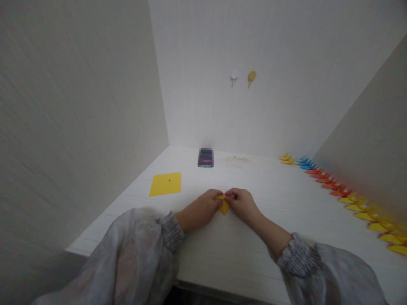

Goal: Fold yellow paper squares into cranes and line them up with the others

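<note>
A small piece of folded yellow paper (224,206) is between my two hands over the white table, its lower end coming to a point. My left hand (208,206) grips its left side, with the fingers closed near the upper edge. From the other side, my right hand (242,203) pinches the top right of the paper between thumb and finger. The fingers cover part of the upper folds. Farther left on the table lies a flat yellow sheet (165,184) with a tiny reddish mark on it.
A row of folded paper figures, yellow (365,208), orange-red (329,181) and blue (305,163), runs along the right wall. A dark, blurred-out rectangular object (205,158) sits at the back. Two hooks (252,76) are on the back wall. The table's front edge (203,286) is close.
</note>
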Demonstrator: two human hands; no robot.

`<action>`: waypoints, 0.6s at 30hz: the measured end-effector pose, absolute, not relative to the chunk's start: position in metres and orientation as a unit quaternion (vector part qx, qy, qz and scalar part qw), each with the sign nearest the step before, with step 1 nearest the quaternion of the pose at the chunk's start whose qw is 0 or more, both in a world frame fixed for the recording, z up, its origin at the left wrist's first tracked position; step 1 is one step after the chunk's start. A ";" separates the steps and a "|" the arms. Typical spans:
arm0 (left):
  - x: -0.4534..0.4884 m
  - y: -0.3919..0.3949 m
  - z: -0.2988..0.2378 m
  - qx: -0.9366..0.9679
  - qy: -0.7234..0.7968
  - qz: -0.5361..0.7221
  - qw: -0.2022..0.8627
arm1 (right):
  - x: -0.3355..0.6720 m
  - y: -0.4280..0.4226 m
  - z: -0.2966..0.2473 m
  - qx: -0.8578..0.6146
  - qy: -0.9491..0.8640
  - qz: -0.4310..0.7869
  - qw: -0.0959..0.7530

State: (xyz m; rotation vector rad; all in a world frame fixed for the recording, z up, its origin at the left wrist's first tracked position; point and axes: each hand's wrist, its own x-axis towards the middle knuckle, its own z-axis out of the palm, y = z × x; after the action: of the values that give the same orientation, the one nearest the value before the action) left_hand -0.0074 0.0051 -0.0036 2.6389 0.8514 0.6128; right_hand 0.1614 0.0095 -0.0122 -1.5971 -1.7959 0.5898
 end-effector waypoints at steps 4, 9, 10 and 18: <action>-0.009 -0.003 -0.001 0.949 0.258 0.143 0.114 | 0.162 0.009 -0.010 -0.614 -0.696 0.213 0.306; -0.015 -0.002 -0.005 0.966 0.229 0.097 0.066 | 0.162 0.007 -0.012 -0.607 -0.715 0.197 0.284; -0.016 -0.001 -0.005 0.968 0.222 0.094 0.063 | 0.163 0.006 -0.013 -0.603 -0.722 0.189 0.281; -0.020 0.000 0.004 0.975 0.194 0.058 0.092 | 0.176 0.008 -0.019 -0.562 -0.772 0.131 0.266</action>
State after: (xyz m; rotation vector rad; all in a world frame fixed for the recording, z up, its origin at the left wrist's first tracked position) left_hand -0.0197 0.0001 0.0037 2.8955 0.5770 0.1731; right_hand 0.1764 0.0082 -0.0191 -1.5177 -2.0844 0.3535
